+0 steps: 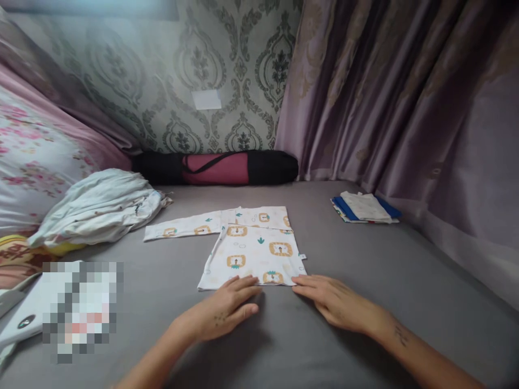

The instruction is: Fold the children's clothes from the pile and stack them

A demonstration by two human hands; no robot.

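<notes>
A small white shirt (259,248) with an orange lion print lies flat on the grey sheet in front of me. One long sleeve (184,225) stretches out to the left; on the right side the shirt is folded over, with a small tag at that edge. My left hand (233,302) rests palm down at the lower hem, fingertips on the cloth and thumb apart. At the hem's right corner, my right hand (324,297) touches the fabric with its fingers stretched out. Neither hand grips anything.
To the right sits a stack of folded clothes (360,207). A rumpled heap of pale clothes (105,205) lies left, beside a floral pillow (32,156). Along the wall runs a black and red bag (219,168). A white garment (36,302), partly pixelated, is near left.
</notes>
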